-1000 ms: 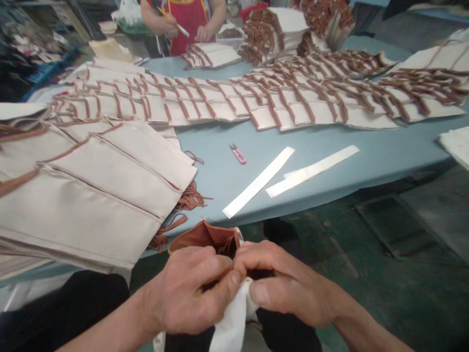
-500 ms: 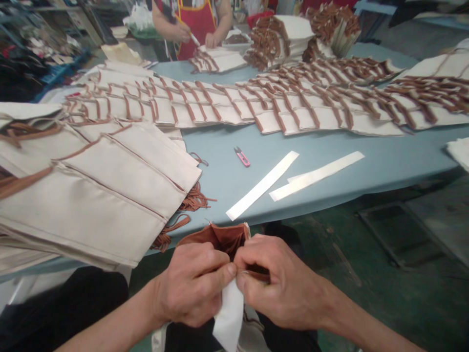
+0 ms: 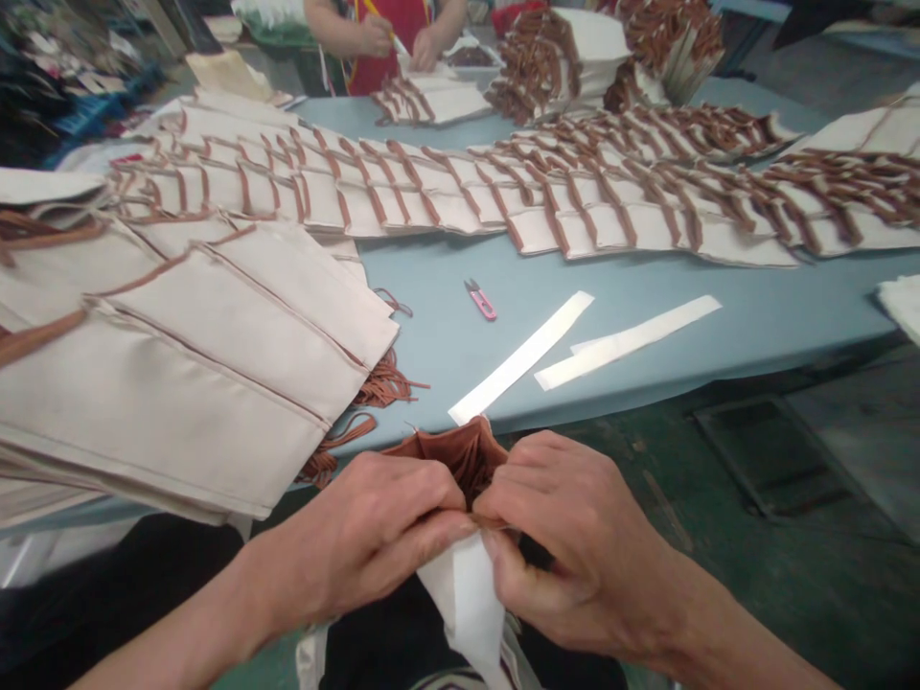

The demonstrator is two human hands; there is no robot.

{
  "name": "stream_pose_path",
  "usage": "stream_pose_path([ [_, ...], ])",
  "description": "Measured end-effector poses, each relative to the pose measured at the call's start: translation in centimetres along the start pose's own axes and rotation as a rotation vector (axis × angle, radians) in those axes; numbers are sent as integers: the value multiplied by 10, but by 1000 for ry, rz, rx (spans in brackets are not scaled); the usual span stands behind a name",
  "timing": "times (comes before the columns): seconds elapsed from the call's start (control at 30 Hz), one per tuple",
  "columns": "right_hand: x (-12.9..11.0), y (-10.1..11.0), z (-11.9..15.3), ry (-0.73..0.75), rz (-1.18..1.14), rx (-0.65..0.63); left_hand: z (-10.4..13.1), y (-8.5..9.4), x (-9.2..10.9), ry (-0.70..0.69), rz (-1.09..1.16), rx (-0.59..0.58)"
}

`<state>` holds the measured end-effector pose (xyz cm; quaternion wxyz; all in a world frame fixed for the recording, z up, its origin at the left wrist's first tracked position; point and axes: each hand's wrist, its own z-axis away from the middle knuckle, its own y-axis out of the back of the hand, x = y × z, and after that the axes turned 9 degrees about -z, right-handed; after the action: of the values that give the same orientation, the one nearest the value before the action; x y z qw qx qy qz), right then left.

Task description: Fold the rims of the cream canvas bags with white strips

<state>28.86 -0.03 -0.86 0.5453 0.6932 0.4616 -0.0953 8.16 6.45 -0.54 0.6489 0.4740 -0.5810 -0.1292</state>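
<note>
Over my lap is a cream fabric bag with a brown lining [image 3: 471, 455], its mouth facing up. My left hand [image 3: 402, 537] pinches the bag's near rim, fingers inside and thumb outside. My right hand [image 3: 567, 537] grips the same rim just to the right, the two hands almost touching. From between them a white strip [image 3: 480, 599] hangs down the outside of the bag. Beyond the hands, pink thread snips [image 3: 480, 300] and loose white strips [image 3: 528, 355] lie on the blue table [image 3: 417, 278].
A stack of cream bag pieces [image 3: 201, 383] with brown cords covers the table's left. Rows of brown-edged pieces [image 3: 431, 187] stretch across the middle. Behind the table, a person in a red apron [image 3: 384, 57] works near piled bundles [image 3: 567, 57]. A dark frame [image 3: 776, 450] lies on the floor at right.
Both hands have shifted slightly right along the rim, and the left is flatter. The hanging white strip has swung right, with more of the cream fabric showing. The view has tilted slightly.
</note>
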Motion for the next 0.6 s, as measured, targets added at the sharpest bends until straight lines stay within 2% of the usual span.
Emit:
stream_pose_path([
  [0.07, 1, -1, 2, 28, 15, -1, 1, 2, -2, -82, -107, -17],
  [0.17, 5, -6, 7, 45, -6, 7, 8, -8, -11, -104, -188, 15],
  [0.3, 12, -13, 11, 49, -60, 5, 16, -24, -28, -129, -154, 77],
  [0.37, 14, -14, 11, 58, -78, -9, 14, -25, -30, -118, -117, 44],
  [0.47, 15, -11, 11, 61, -83, -16, 5, -21, -20, -66, -63, -28],
  [0.6, 15, -6, 13, 53, -33, -11, -7, -20, 2, 37, -92, -47],
])
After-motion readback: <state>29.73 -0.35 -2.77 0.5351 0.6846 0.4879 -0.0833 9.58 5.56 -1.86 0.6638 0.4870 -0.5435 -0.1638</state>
